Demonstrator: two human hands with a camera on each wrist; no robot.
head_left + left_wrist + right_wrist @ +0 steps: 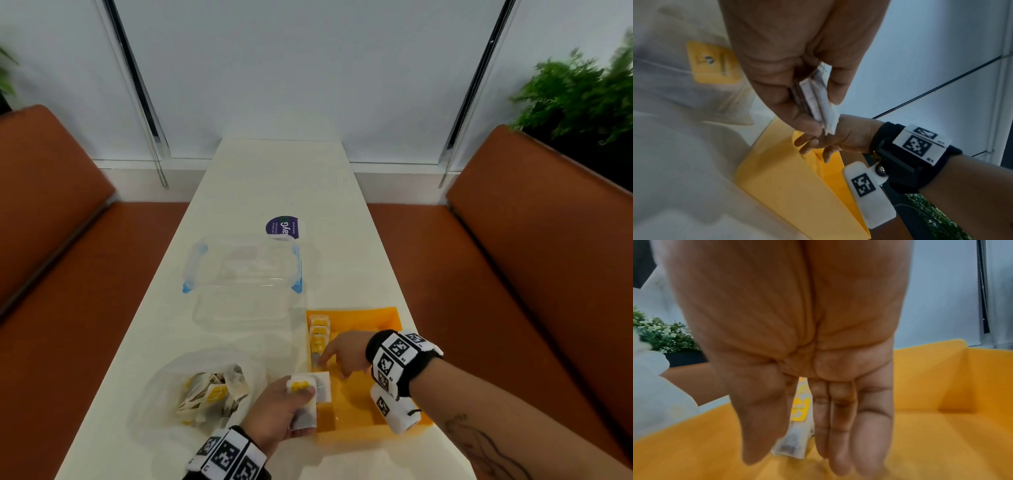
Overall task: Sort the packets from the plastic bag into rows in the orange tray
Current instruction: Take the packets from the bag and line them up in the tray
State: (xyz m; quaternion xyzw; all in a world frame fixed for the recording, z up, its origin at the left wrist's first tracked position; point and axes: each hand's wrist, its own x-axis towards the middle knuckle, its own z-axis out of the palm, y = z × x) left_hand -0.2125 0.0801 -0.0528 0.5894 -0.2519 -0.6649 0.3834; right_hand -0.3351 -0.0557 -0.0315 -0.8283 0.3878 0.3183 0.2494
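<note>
The orange tray (363, 394) lies on the white table at the near right. A short row of yellow-labelled packets (318, 334) stands along its left wall. My right hand (334, 365) reaches into the tray with straight fingers, just short of the row's near end; in the right wrist view the hand (795, 460) is empty, with the row of packets (799, 410) beyond it. My left hand (301, 394) hovers at the tray's near-left edge and pinches a small stack of packets (320, 385), seen edge-on in the left wrist view (813, 91). The clear plastic bag (205, 394) with more packets lies to the left.
A clear lidded container with blue clips (243, 274) stands in the middle of the table, a purple round label (283, 227) behind it. Orange-brown benches (531, 257) flank the narrow table, and a plant (579, 96) stands at the far right.
</note>
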